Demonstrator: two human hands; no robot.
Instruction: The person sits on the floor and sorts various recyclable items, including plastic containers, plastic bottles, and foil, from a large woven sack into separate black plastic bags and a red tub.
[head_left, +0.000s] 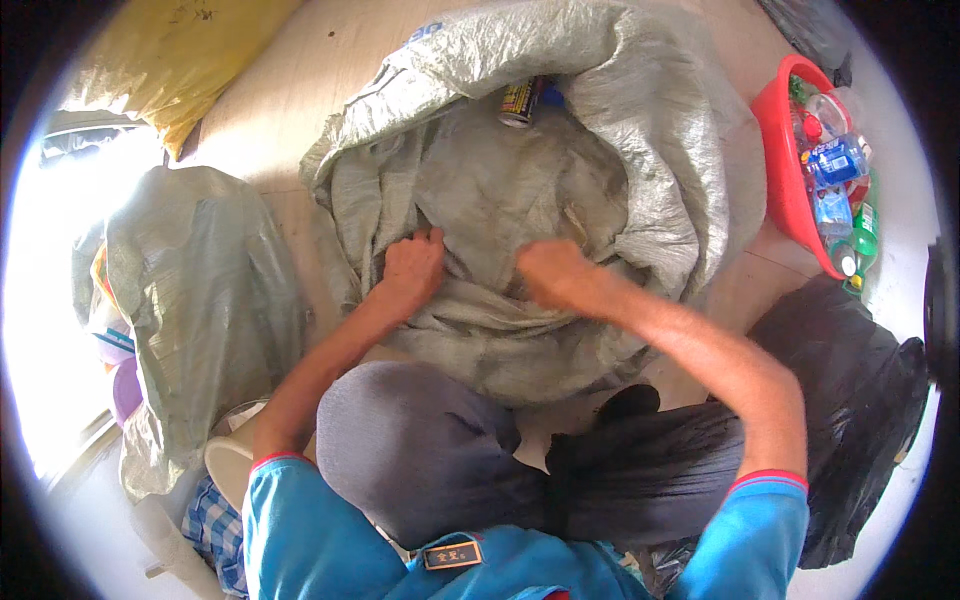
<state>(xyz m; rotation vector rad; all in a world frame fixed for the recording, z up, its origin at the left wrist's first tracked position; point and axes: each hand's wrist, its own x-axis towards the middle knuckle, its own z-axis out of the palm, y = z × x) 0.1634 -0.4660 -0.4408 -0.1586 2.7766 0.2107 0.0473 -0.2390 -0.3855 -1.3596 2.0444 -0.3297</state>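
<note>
A large grey-green woven plastic sack (510, 172) lies open before me, its rim rolled back and its near side bunched in folds. My left hand (415, 271) is curled on the sack's cloth at the near left of the mouth. On the near right side, my right hand (556, 276) makes a fist on the folds; it is slightly blurred and its fingertips are hidden. Inside, against the far wall of the sack, rests a can (519, 105) with a dark printed label. Beside it a blue thing (553, 94) shows partly under the rim.
A red plastic basin (780, 161) of plastic bottles stands at right, above a black plastic bag (825, 360). To the left are another woven sack (217, 262) and a pale bucket (229, 457). A yellow sack (187, 60) lies far left on the floor (300, 75).
</note>
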